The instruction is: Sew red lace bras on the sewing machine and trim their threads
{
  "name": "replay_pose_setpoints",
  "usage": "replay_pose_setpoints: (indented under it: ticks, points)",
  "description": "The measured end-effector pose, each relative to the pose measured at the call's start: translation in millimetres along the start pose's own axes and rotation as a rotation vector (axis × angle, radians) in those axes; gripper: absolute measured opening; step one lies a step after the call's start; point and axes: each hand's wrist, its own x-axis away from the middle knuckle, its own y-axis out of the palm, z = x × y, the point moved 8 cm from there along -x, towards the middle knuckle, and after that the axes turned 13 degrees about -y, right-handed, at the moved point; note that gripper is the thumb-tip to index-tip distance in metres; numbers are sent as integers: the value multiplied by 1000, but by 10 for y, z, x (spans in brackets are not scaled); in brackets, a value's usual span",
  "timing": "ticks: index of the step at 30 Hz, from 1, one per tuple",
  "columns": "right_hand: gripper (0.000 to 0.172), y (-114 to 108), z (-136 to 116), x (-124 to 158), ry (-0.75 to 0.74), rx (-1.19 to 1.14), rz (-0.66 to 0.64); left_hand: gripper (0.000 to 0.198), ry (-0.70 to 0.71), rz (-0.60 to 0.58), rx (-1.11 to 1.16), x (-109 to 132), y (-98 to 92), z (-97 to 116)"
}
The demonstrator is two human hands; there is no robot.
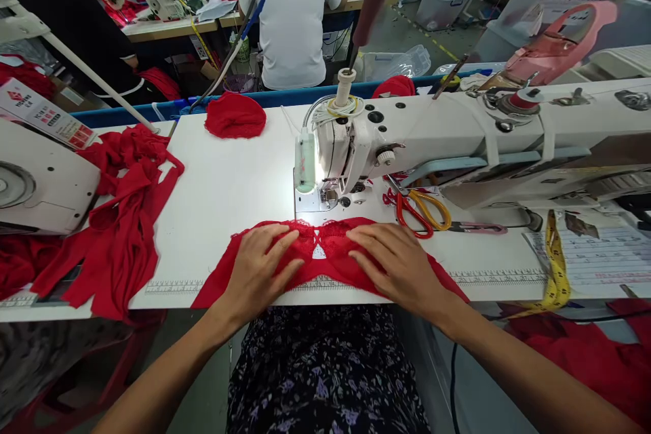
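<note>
A red lace bra (325, 271) lies spread along the front edge of the white sewing table, with a small crossed gap at its centre. My left hand (263, 261) rests on its left cup, fingers apart and pressing lightly on the fabric. On the right cup lies my right hand (391, 258), its fingers spread as well. Just behind the bra stands the sewing machine (350, 142), its lit needle area over the metal plate (308, 202). Neither hand grips the cloth visibly; the thumbs sit on top of it.
Red-handled scissors (414, 217) and yellow-handled scissors (432, 209) lie right of the needle. A yellow tape measure (555, 264) hangs over the front edge near a written sheet (600, 251). Red fabric strips (127, 210) heap at left; a red cup piece (234, 115) lies behind. A person (292, 13) sits beyond.
</note>
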Motion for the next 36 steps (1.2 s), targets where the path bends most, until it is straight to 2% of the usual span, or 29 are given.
replay_pose_setpoints:
  ticks: [2,4,5,7,8,10,13,14,15,18,20,23,26,33,36]
  points:
    - [36,35,109,-37,79,114,-6,58,-70,16,-40,-110,17,-74]
    - [38,143,203,-95,120,126,-45,80,-108,-40,-68,-216,97,-115]
    - [31,192,226,-127,117,96,-58,87,-114,-82,-72,-257,137,-114]
    - [13,221,216,-179,96,-6,-53,88,-129,-167,-54,-299,173,-80]
    - [10,192,191,-187,97,-68,-41,84,-154,-207,-21,-295,163,-61]
    - [14,86,103,-152,127,-184,-40,69,-226,-312,101,-216,131,-12]
    - [21,-94,-194,2,103,-270,-111,28,-222,-484,306,82,103,177]
    - [26,-143,-334,69,51,-258,-130,15,-157,-468,323,198,63,271]
    - [32,-182,-484,144,-20,-228,-133,11,-65,-391,306,316,-4,371]
    - [34,-191,-900,430,-240,-94,-56,25,253,11,116,760,-225,677]
    - [29,-130,-1103,652,-336,-28,46,27,406,184,-4,1077,-240,829]
    - [23,18,-1265,943,-368,-1,145,22,443,227,-72,1362,-129,875]
    - [16,146,-1355,1124,-370,-20,154,20,422,228,-53,1519,-45,828]
    - [13,286,-1578,1282,-453,-84,94,20,433,265,56,1796,54,745]
    - [16,367,-1638,1284,-454,-135,39,19,315,164,211,1879,210,655]
